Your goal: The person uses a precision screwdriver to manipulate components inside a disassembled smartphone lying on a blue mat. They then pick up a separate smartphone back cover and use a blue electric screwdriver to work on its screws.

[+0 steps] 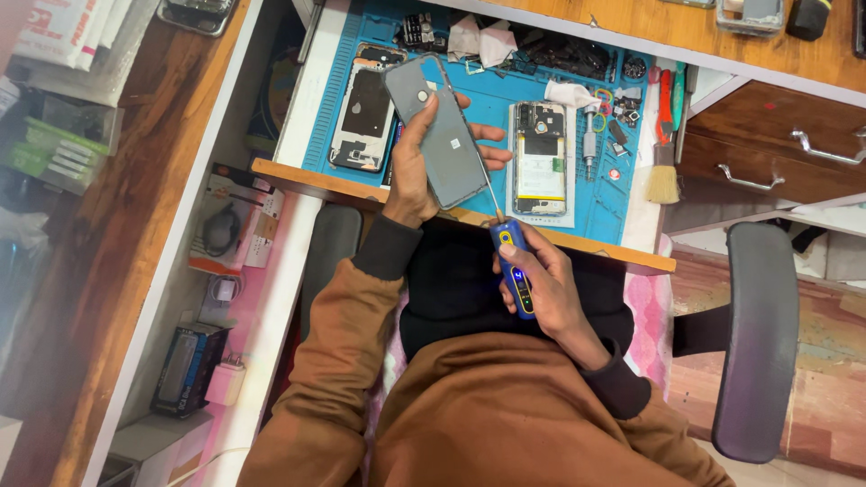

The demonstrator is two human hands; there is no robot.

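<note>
I count three phones: one grey phone point(439, 131) at centre frame, two opened phones point(361, 117) point(539, 155) on the one blue mat point(591, 203) above. I see two hands point(417, 167) point(550, 289), one blue screwdriver point(514, 266), one brush point(663, 176) at upper right, two drawer handles point(825, 149) point(744, 180), and two armrests point(756, 343) point(329, 248).

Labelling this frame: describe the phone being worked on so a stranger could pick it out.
Start at the blue work mat on the desk. Over its near edge the left hand holds a grey phone, back up. Unlike the two opened phones lying flat beside it, it is closed and lifted.
</note>
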